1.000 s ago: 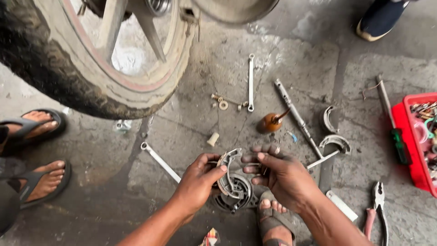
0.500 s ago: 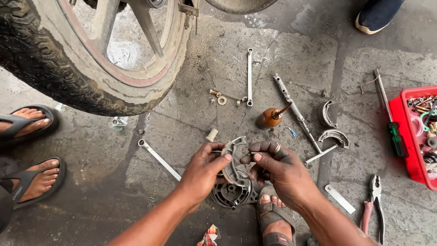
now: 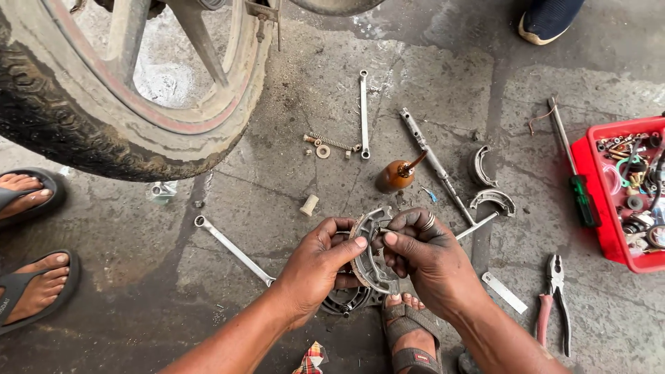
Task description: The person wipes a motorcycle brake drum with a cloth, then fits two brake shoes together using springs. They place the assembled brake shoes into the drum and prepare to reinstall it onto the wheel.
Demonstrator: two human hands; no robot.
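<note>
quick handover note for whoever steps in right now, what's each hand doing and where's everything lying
Left hand and right hand: both grip a pair of curved brake shoes held up between them.
Under the hands, a round drum plate lies on the concrete.
Two more shoes lie right of the long axle rod; spanners, small oil bottle, pliers and red parts tray lie around.
Done: wheel parts are spread out. Left: the held shoes are not on the plate.

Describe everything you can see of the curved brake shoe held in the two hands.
The brake shoe is a curved grey metal piece, grimy and worn, with a ribbed lining on its outer arc. It stands nearly on edge above the concrete floor. The left hand pinches its left side, thumb on the rim; the right hand grips its right side.
</note>
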